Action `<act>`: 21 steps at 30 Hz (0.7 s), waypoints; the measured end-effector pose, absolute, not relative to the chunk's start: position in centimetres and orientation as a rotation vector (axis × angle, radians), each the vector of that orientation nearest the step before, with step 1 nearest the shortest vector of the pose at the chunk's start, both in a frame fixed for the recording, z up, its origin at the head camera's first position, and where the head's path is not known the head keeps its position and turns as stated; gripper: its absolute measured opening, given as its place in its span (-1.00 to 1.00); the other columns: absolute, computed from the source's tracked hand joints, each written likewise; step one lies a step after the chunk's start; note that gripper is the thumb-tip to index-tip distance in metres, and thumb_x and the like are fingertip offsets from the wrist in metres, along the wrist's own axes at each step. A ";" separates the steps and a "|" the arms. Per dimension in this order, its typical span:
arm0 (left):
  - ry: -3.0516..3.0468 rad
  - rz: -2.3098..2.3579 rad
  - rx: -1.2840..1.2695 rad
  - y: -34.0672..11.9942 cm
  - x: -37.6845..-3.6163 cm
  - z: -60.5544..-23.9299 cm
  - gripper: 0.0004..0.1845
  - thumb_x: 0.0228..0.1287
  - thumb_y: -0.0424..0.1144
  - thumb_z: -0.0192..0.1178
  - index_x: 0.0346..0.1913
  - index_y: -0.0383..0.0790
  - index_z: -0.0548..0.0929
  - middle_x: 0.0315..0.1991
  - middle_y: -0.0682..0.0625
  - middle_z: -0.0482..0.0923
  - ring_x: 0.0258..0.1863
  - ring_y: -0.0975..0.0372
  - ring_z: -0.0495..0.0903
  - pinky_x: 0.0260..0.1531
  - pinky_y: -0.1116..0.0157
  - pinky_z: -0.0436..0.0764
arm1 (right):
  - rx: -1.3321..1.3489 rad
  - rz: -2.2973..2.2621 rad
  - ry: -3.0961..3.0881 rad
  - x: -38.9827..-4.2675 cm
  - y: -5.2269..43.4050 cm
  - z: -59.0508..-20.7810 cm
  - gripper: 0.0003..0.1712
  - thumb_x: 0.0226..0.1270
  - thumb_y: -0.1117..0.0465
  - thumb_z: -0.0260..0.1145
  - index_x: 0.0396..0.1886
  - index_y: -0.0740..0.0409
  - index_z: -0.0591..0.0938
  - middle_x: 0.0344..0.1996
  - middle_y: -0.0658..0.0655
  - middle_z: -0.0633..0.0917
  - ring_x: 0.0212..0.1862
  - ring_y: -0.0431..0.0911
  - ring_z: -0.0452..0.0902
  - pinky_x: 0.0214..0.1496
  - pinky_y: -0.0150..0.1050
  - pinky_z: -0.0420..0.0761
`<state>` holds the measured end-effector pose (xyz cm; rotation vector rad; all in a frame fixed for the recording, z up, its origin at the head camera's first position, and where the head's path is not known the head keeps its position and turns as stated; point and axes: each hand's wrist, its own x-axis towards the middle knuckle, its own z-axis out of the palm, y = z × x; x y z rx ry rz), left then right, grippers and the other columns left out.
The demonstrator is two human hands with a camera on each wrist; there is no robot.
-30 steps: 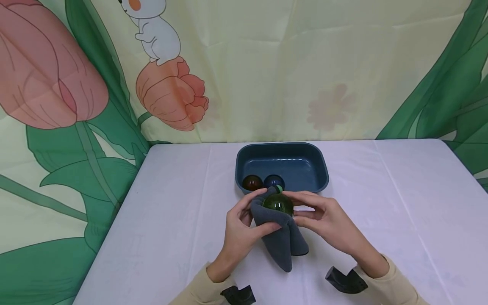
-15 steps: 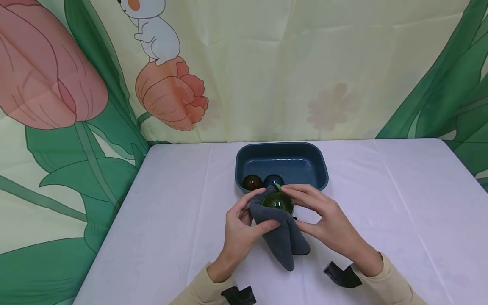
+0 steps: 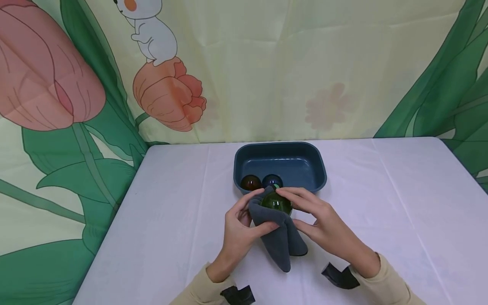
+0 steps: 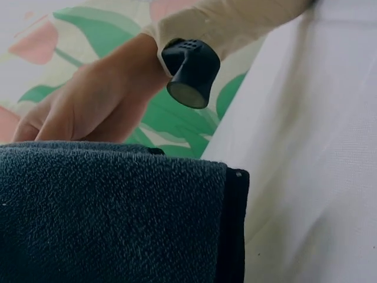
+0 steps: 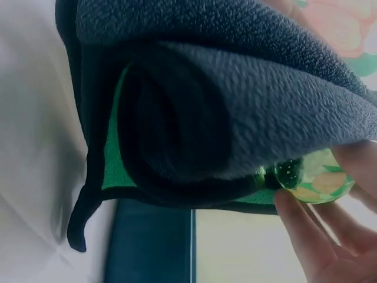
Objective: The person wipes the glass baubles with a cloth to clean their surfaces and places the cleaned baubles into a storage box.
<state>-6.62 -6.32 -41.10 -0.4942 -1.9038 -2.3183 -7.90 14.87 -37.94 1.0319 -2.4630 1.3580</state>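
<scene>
My left hand [image 3: 244,228] holds a dark grey cloth [image 3: 280,241], thumb in front and fingers behind, with its lower corners hanging free. A shiny green glass ball [image 3: 276,202] sits in the cloth's fold, its upper part bare. From the right, my right hand [image 3: 324,220] holds the ball, fingertips on top and thumb low on its side. In the right wrist view, the clear green ball [image 5: 323,177] shows between the thumb and fingers, under the cloth [image 5: 283,112]. In the left wrist view, the cloth [image 4: 118,212] covers the ball, and the right hand [image 4: 88,106] reaches behind it.
A dark blue basin [image 3: 297,169] stands at the table's back edge, just beyond the hands. Inside it lie a brown glass ball [image 3: 250,182] and a blue one [image 3: 272,181]. A white cloth covers the table [image 3: 171,199]; a printed curtain [image 3: 259,76] hangs behind.
My right fingers have moved from the ball's right side up onto its top, and the thumb now stands farther from them. My left hand keeps its hold on the cloth.
</scene>
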 end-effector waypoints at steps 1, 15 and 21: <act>-1.904 -2.322 -0.497 -6.3 -6.6 -41.1 -0.28 0.05 -0.29 0.53 0.30 -0.34 0.49 0.20 -0.28 0.55 0.15 0.13 0.62 0.18 0.25 0.59 | 1.014 1.384 -2.470 -7.8 14.9 -37.9 -0.07 -0.02 0.60 0.48 0.40 0.05 0.46 0.28 0.09 0.52 0.26 -0.05 0.50 0.14 -0.31 0.64; -1.907 -2.347 -0.451 -6.2 -6.7 -41.1 -0.35 0.13 -0.28 0.48 0.30 -0.28 0.50 0.24 -0.26 0.52 0.19 0.11 0.58 0.22 0.24 0.55 | 1.022 1.440 -2.428 -8.2 15.5 -36.8 -0.18 0.06 0.52 0.49 0.37 0.14 0.46 0.22 0.11 0.54 0.20 -0.15 0.55 0.17 -0.42 0.58; -1.877 -2.360 -0.438 -5.8 -7.0 -41.0 -0.32 0.12 -0.28 0.48 0.31 -0.29 0.49 0.25 -0.24 0.49 0.22 0.10 0.56 0.23 0.24 0.54 | 0.972 1.400 -2.436 -8.8 16.4 -36.1 -0.19 0.04 0.43 0.54 0.35 0.12 0.48 0.23 0.07 0.53 0.24 -0.24 0.50 0.16 -0.41 0.60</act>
